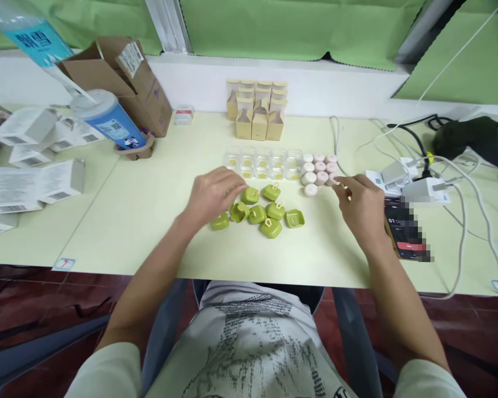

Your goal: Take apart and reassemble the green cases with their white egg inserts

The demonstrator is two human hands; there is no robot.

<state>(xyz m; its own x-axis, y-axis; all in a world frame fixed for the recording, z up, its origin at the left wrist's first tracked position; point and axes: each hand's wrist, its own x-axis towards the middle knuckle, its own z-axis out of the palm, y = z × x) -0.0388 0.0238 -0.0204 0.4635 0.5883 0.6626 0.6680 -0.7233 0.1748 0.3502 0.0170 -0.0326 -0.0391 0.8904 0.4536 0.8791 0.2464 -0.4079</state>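
My left hand (pixel 212 194) hovers at the left of several olive-green small cases, its thumb and fingers slightly apart and nothing visible between them. Closest to its fingertips is a green case (pixel 250 194) with a pale loop. One green piece (pixel 294 219) lies with its hollow side up. My right hand (pixel 360 209) is at the right end of a group of small round pieces, its fingers curled together. A pink round piece (pixel 333 178) is at its index fingertip; whether anything is pinched there I cannot make out. White round pieces (pixel 310 190) stand beside the pink ones.
Clear plastic cups (pixel 263 163) with yellow bottoms stand in rows behind the green cases. Open tan boxes (pixel 251 124) are by the wall. A tilted blue cup (pixel 114 124), a cardboard box (pixel 145 94) and white boxes (pixel 62 179) occupy the left. Phone (pixel 405 228), chargers (pixel 425 189) and cables lie right.
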